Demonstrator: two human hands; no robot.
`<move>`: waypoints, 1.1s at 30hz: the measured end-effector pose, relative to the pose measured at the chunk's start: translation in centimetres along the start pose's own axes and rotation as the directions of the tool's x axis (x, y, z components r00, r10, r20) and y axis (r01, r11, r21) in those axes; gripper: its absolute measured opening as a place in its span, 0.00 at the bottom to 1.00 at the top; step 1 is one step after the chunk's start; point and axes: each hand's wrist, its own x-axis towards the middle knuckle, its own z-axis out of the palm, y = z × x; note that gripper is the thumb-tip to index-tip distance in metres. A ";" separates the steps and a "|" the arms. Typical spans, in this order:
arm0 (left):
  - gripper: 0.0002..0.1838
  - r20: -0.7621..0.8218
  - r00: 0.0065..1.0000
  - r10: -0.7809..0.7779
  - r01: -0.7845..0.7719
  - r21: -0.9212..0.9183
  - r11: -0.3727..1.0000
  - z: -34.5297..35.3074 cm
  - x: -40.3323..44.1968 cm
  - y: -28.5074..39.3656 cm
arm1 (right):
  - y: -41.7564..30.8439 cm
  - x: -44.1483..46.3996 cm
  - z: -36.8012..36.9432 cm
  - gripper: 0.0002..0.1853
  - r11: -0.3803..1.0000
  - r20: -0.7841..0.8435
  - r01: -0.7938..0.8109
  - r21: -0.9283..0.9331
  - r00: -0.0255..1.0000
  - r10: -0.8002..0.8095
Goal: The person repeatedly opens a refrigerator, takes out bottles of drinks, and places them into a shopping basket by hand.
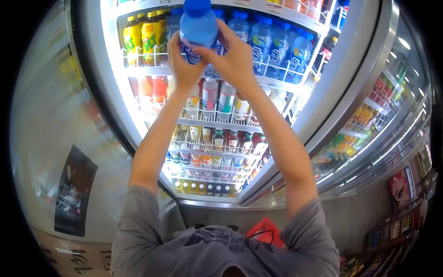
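Note:
A blue drink bottle (198, 28) with a darker blue cap is held upright in front of the upper shelf of a lit drinks fridge. My left hand (185, 68) wraps around its left side. From the right, my right hand (234, 61) grips it, thumb across the label; some of its fingers are hidden behind the bottle. Similar blue bottles (279, 51) stand in a row to the right on the wire-fronted shelf (154, 70). Yellow bottles (150, 38) with yellow caps stand to the left of my hands.
Lower shelves hold bottles of several colours, such as red-capped ones (233, 141). An open fridge door (364, 78) stands at the right, with a glass panel (55, 124) at the left. A red bag (266, 232) is by my body; racks of goods (397, 228) stand at lower right.

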 end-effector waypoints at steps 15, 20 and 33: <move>0.34 0.833 0.553 0.009 0.806 -0.538 0.248 7.9 -8.3 20.9 | -8.9 -13.7 -23.3 0.36 0.886 -0.314 -0.400 0.236 0.831 0.459; 0.37 0.903 0.414 0.114 0.896 -0.426 0.126 10.7 -12.6 29.5 | -13.5 -19.5 -30.3 0.34 0.849 -0.466 -0.505 0.154 0.721 0.513; 0.36 0.834 0.180 0.522 0.982 -0.181 -0.051 13.3 -27.1 49.3 | -25.8 -36.6 -42.2 0.40 0.582 -0.750 -0.790 -0.191 0.500 0.433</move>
